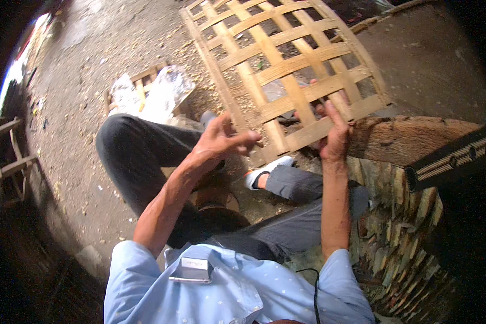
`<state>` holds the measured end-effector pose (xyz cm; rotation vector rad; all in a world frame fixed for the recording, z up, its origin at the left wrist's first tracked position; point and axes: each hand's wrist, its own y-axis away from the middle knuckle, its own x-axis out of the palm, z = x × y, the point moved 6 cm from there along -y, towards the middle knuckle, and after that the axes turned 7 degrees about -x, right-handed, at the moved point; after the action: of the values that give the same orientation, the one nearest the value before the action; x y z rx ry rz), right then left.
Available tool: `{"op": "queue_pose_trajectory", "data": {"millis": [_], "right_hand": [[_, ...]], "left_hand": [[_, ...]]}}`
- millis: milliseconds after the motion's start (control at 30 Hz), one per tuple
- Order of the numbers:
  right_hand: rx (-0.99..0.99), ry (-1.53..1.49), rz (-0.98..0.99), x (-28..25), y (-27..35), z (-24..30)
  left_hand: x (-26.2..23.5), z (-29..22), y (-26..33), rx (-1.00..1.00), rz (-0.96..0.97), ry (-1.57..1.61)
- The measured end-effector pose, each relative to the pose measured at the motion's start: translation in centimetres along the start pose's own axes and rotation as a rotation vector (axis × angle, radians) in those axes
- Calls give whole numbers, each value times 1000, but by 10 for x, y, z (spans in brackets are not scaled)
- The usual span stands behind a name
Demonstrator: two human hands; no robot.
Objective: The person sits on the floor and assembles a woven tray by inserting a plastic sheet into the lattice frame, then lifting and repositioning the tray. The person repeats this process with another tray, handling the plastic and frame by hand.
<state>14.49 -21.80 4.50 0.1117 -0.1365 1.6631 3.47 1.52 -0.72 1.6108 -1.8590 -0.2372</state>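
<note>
Holds a woven wooden panel out ahead of the trousered legs, pointing its long axis away and slightly left. Grasps its near edge with the right hand; spreads the left hand, unclenched, at its left edge, without showing whether touching. Carries a white packet at the chest, printed too small to read.

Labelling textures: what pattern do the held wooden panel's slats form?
The wooden panel shows an open criss-cross weave, best seen in the head view.

An open pale-tan lattice is formed by the woven wooden-slat panel; the light blue shirt is speckled with small white motifs; charcoal grey is shown by the trousers.
</note>
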Motion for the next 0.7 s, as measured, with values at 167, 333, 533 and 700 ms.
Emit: {"op": "queue_pose_trajectory", "data": {"millis": [167, 333, 533, 700], "right_hand": [[-47, 30, 60, 11, -3, 5], [8, -82, 51, 17, 3, 13], [26, -97, 72, 24, 6, 18], [33, -114, 115, 24, 8, 23]], "left_hand": [[1, 1, -5, 117, 35, 234], [3, -6, 1, 9, 53, 118], [-24, 13, -16, 157, -193, 270], [-39, 15, -18, 156, -256, 441]]}}
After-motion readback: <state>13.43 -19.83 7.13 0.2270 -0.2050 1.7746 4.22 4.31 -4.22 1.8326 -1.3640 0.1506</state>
